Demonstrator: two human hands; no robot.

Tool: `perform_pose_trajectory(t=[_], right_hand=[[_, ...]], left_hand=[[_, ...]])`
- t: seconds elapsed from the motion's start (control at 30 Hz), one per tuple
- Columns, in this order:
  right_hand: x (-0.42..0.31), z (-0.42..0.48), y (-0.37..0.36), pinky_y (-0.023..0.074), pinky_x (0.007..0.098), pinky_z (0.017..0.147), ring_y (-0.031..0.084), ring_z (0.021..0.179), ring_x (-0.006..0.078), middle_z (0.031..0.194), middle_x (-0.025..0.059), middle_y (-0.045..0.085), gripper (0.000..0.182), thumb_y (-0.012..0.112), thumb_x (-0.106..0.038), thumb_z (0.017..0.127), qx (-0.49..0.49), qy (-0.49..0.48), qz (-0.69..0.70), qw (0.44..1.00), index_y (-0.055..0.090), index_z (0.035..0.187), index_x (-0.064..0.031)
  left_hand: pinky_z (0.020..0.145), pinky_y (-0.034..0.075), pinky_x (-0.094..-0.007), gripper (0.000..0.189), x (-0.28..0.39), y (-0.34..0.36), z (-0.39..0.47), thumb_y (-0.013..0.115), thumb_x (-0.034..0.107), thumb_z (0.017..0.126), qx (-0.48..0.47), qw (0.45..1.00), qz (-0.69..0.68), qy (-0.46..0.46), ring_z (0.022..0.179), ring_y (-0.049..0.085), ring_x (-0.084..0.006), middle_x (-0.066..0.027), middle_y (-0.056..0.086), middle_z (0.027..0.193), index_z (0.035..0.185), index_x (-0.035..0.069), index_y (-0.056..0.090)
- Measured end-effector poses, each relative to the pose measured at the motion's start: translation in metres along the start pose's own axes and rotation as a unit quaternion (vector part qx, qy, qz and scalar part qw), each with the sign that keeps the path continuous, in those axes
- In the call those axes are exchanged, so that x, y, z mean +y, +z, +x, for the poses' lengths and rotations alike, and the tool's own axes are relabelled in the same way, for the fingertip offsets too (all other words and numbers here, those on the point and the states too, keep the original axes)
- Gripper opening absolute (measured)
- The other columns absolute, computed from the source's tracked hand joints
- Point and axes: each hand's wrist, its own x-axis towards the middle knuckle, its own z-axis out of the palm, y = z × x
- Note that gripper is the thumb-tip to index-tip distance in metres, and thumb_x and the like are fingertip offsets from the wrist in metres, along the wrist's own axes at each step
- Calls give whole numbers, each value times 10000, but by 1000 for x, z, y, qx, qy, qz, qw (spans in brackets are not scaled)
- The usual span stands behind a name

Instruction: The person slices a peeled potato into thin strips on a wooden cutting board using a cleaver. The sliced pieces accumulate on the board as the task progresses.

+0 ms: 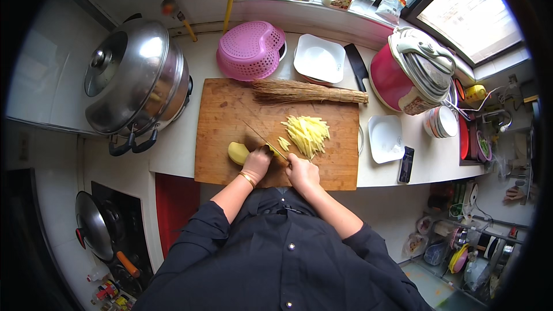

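Observation:
On a wooden cutting board (220, 112) my right hand (302, 173) grips the handle of a kitchen knife (264, 139), its blade pointing up and to the left. Close beside the blade, my left hand (258, 164) presses on a piece of peeled potato, mostly hidden under the fingers. Another pale yellow potato piece (238, 153) lies just left of that hand. A heap of thin yellow potato strips (307, 134) is right of the knife, with a few strips apart from it near the blade.
A straw brush (306, 92) lies across the board's far edge. Behind it stand a pink plastic colander (248, 47), white square dishes (319, 58) and a black cleaver (357, 65). A large steel steamer pot (138, 82) is at left. Rightward are a pressure cooker (406, 73), a white dish (386, 138) and a phone (406, 164).

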Motion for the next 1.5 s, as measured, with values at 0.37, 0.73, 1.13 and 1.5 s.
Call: perform_pose_trajectory(t=[0.37,0.73,1.13,1.5], right_hand=[[0,-1,-2,504,483,689,644,791,372,805,200,653,195,586,-184,778,-11,-3,-17,1000,559,943,-81],[-11,6,10,505,483,708,640,811,374,829,206,650,235,593,-197,790,-31,23,-34,999,542,985,-77],[2,12,8,496,449,780,631,889,347,904,161,667,304,593,-226,787,10,67,64,996,598,1073,-121],[-1,-9,4,498,479,710,637,798,369,813,182,659,191,550,-193,791,16,-2,5,1000,583,954,-99]], left_hand=[[616,519,-314,86,0,-2,-1,554,115,717,1,1000,9,5,742,592,-227,-82,576,875,761,86,621],[616,527,-312,90,-1,1,-5,567,124,699,-52,998,28,0,761,601,-222,-79,602,885,660,106,646],[636,526,-307,34,4,-13,4,543,108,724,40,999,9,18,772,594,-223,-83,557,830,715,82,563],[655,527,-323,195,0,-1,-3,535,103,759,-42,999,30,1,814,601,-246,-113,595,939,924,61,630]])
